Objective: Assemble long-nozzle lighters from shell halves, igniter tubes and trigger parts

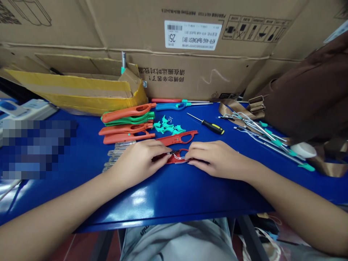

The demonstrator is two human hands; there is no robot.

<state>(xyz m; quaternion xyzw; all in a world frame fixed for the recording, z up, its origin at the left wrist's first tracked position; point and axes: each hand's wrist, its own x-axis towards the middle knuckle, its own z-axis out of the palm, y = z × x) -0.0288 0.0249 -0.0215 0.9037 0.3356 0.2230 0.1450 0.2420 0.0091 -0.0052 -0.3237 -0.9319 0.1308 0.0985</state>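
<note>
Both my hands rest on the blue table [168,192], pressing on a red plastic lighter shell [176,156] with thin wires in it. My left hand [138,159] pinches its left end, fingers closed on it. My right hand [214,157] holds its right end, fingers curled down on it. Just behind lies another red shell half [178,137]. Part of the held shell is hidden under my fingers.
A stack of orange and green shells [127,123] lies at the back left, teal small parts [167,126] beside it. A black-and-yellow screwdriver [209,125], metal tubes with wires [266,139], assembled lighters [176,104], cardboard boxes [81,88] and a brown bag [310,98] surround them.
</note>
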